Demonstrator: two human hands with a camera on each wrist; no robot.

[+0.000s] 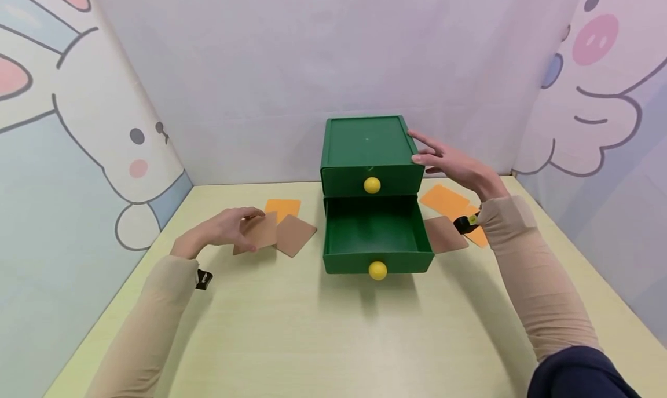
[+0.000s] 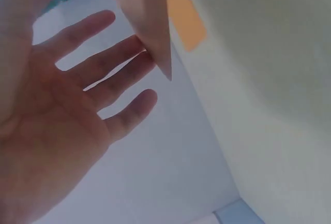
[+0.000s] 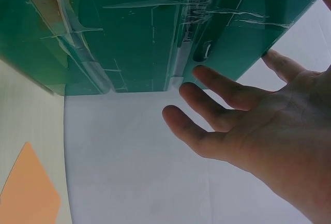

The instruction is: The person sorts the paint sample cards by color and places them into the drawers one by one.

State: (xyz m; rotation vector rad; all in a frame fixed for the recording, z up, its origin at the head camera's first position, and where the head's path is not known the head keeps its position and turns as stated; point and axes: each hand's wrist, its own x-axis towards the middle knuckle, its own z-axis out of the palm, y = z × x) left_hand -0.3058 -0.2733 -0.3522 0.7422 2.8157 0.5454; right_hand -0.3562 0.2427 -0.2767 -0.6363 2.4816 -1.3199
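A green two-drawer box (image 1: pixel 366 140) stands mid-table. Its upper drawer is closed; the lower drawer (image 1: pixel 376 234) is pulled out and empty, each with a yellow knob (image 1: pixel 377 270). My right hand (image 1: pixel 449 164) is beside the box's top right edge, fingers straight, fingertips touching or nearly touching it; the right wrist view has this hand (image 3: pixel 248 125) beside the green wall (image 3: pixel 145 32). My left hand (image 1: pixel 228 229) holds a brown card (image 1: pixel 261 231) tilted up off the table between thumb and fingertips; the left wrist view shows the card (image 2: pixel 147 22) against the fingers (image 2: pixel 116 61).
A second brown card (image 1: pixel 296 234) and an orange card (image 1: pixel 283 207) lie left of the box. On the right lie orange cards (image 1: pixel 444 200) and a brown card (image 1: pixel 446 234). Cartoon-printed walls enclose the table on the left, back and right.
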